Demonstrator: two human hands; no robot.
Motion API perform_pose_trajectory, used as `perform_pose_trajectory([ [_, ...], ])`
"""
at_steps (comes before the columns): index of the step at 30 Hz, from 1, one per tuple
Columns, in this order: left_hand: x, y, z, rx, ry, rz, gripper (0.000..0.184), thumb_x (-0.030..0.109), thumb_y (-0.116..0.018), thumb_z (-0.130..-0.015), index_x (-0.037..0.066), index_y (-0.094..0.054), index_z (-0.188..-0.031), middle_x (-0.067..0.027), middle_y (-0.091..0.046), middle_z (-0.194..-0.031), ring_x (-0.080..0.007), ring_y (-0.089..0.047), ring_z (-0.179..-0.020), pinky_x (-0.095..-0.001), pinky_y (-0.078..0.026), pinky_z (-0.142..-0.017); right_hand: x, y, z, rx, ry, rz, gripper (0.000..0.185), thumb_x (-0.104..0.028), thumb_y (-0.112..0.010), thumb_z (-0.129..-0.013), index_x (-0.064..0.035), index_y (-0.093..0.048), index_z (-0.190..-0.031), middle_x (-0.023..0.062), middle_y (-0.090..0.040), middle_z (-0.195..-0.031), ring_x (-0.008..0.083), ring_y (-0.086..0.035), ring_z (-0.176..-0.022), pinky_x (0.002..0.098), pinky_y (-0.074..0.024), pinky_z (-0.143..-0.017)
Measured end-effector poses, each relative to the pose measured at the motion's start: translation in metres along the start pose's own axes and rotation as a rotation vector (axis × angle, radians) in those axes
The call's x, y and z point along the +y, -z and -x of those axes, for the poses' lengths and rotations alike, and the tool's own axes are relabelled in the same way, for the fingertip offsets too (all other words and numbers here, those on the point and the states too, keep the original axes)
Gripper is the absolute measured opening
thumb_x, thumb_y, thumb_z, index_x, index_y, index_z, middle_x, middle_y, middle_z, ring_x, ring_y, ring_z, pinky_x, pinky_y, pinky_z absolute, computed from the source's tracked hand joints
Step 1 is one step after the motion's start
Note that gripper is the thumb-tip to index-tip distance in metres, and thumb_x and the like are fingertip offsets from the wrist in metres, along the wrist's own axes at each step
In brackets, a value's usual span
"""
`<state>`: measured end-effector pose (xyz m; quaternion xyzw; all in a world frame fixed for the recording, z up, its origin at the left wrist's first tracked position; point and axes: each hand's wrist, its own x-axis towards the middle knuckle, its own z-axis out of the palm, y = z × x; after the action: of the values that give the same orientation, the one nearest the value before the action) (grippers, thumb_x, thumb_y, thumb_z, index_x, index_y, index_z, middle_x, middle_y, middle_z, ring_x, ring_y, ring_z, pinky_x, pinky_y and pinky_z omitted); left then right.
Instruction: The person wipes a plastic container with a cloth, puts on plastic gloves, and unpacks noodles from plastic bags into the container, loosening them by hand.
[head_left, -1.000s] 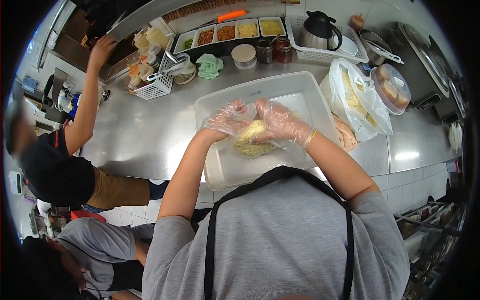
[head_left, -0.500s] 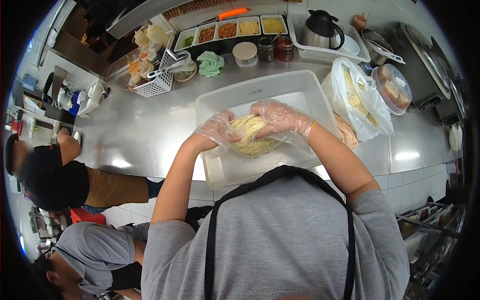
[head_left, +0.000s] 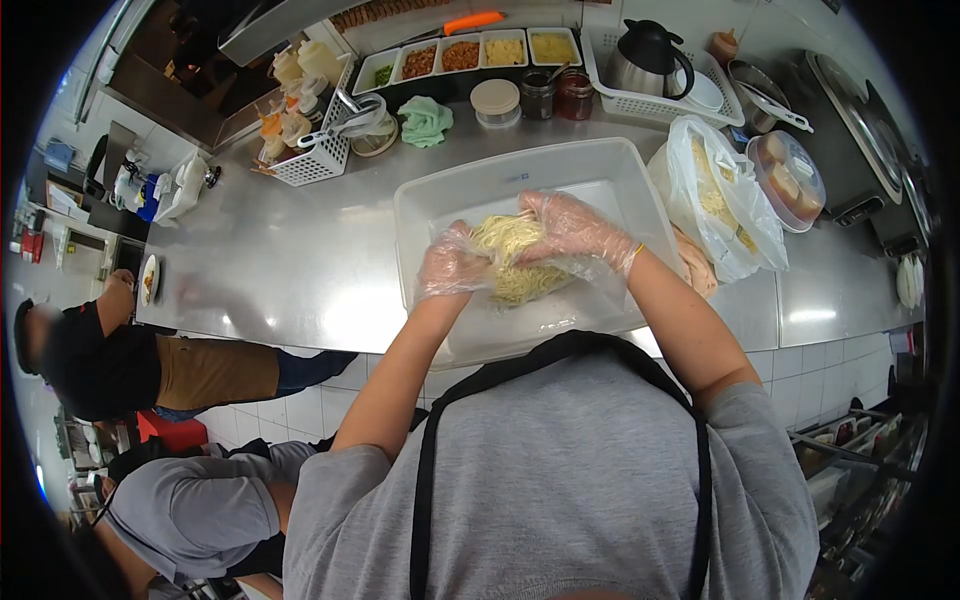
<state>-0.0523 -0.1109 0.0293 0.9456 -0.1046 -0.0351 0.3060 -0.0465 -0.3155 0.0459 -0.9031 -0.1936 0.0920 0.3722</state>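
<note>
Both of my hands wear clear plastic gloves over a translucent plastic tub [head_left: 470,345]. My left hand [head_left: 452,264] is closed on the left side of a bundle of pale yellow noodles [head_left: 507,237]. From the right, my right hand [head_left: 575,232] wraps round the same bundle, its fingers partly hidden by noodles and loose glove plastic. More noodles [head_left: 525,284] lie in the tub just below the held bundle. A yellow band shows at my right wrist.
Behind the tub stand topping trays [head_left: 460,54], jars [head_left: 538,93], a green cloth [head_left: 425,121] and a bottle basket [head_left: 312,160]. A plastic bag [head_left: 715,200] and lidded container [head_left: 785,178] are at right. Two people [head_left: 100,350] [head_left: 195,505] stand at left, a plate [head_left: 150,280] near one.
The noodle bundle has been lifted and spread between my hands. My left hand has turned more upright. The person in black has lowered an arm and moved back from the counter; a plate now shows there.
</note>
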Motion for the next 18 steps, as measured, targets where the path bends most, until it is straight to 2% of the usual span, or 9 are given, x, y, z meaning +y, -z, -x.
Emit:
perform_pose_trajectory([
  [2,0.004,0.005,0.001,0.025,0.014,0.061,0.027,0.019,-0.067,-0.067,0.005,-0.052,-0.084,-0.0145,-0.059,-0.078,-0.0293,-0.057,-0.07,-0.0364,-0.045,-0.065,-0.001,0.006,0.001,0.014,0.001,-0.035,0.053,-0.037,-0.079,-0.053,-0.0059,-0.047,-0.082,0.012,-0.055,-0.077,0.0273,-0.054,-0.074,0.0358,-0.041,-0.066],
  [5,0.017,0.018,0.0,-0.041,-0.018,0.089,0.033,0.02,-0.068,-0.067,0.005,-0.054,-0.092,-0.0181,-0.061,-0.081,-0.0351,-0.059,-0.077,-0.0396,-0.046,-0.068,-0.005,0.02,0.003,-0.077,-0.021,-0.007,0.051,-0.037,-0.08,-0.054,-0.0054,-0.048,-0.079,0.01,-0.056,-0.073,0.0249,-0.054,-0.071,0.0344,-0.041,-0.065],
  [7,0.02,0.023,-0.004,-0.207,0.083,0.25,0.028,0.02,-0.065,-0.07,0.003,-0.054,-0.089,-0.0145,-0.058,-0.079,-0.0268,-0.055,-0.069,-0.0359,-0.044,-0.068,-0.006,0.027,0.004,-0.224,-0.075,-0.188,0.051,-0.04,-0.079,-0.055,-0.0045,-0.051,-0.078,0.0085,-0.057,-0.071,0.0222,-0.054,-0.069,0.034,-0.0411,-0.064],
  [8,0.012,0.015,-0.011,-0.209,0.086,0.25,0.028,0.02,-0.065,-0.07,0.003,-0.054,-0.089,-0.0145,-0.058,-0.079,-0.0268,-0.055,-0.069,-0.0359,-0.044,-0.068,-0.002,0.026,0.001,-0.227,-0.077,-0.191,0.051,-0.04,-0.079,-0.055,-0.0045,-0.051,-0.078,0.0085,-0.057,-0.071,0.0222,-0.054,-0.069,0.034,-0.0411,-0.064],
  [10,-0.008,-0.008,-0.036,-0.306,0.132,0.26,0.033,0.027,-0.064,-0.073,0.002,-0.053,-0.093,-0.0175,-0.059,-0.087,-0.0302,-0.057,-0.077,-0.0377,-0.044,-0.072,0.013,0.017,-0.014,-0.233,-0.312,-0.074,0.051,-0.044,-0.076,-0.057,-0.0031,-0.055,-0.079,0.0083,-0.058,-0.072,0.0208,-0.054,-0.071,0.0333,-0.0416,-0.064],
  [11,-0.003,-0.011,-0.045,-0.307,0.134,0.258,0.033,0.027,-0.064,-0.073,0.002,-0.053,-0.093,-0.0175,-0.059,-0.087,-0.0302,-0.057,-0.077,-0.0377,-0.044,-0.072,0.022,0.013,-0.022,-0.234,-0.312,-0.078,0.051,-0.044,-0.076,-0.057,-0.0031,-0.055,-0.079,0.0083,-0.058,-0.072,0.0208,-0.054,-0.071,0.0333,-0.0416,-0.064],
  [13,0.013,-0.018,-0.059,-0.259,0.105,-0.152,0.037,0.03,-0.061,-0.076,0.004,-0.05,-0.1,-0.0205,-0.058,-0.096,-0.0346,-0.057,-0.088,-0.04,-0.044,-0.076,0.036,0.008,-0.038,-0.266,-0.314,0.04,0.053,-0.046,-0.074,-0.058,-0.0016,-0.058,-0.082,0.0104,-0.06,-0.076,0.022,-0.056,-0.073,0.034,-0.0427,-0.066],
  [16,0.038,-0.002,-0.048,-0.251,-0.078,-0.196,0.038,0.033,-0.057,-0.078,0.006,-0.047,-0.103,-0.0225,-0.057,-0.101,-0.0374,-0.055,-0.095,-0.0417,-0.043,-0.078,0.03,0.022,-0.035,-0.294,-0.277,0.086,0.052,-0.043,-0.073,-0.06,-0.0012,-0.06,-0.088,0.0147,-0.062,-0.082,0.0261,-0.058,-0.078,0.0356,-0.0438,-0.07],
  [18,0.068,0.013,-0.033,-0.29,-0.06,-0.194,0.038,0.033,-0.057,-0.078,0.007,-0.046,-0.104,-0.0226,-0.057,-0.1,-0.0376,-0.056,-0.094,-0.0419,-0.043,-0.078,0.038,0.02,-0.038,-0.282,-0.239,0.194,0.051,-0.04,-0.069,-0.063,-0.0003,-0.061,-0.094,0.0176,-0.062,-0.09,0.0298,-0.059,-0.084,0.0367,-0.0449,-0.075],
])
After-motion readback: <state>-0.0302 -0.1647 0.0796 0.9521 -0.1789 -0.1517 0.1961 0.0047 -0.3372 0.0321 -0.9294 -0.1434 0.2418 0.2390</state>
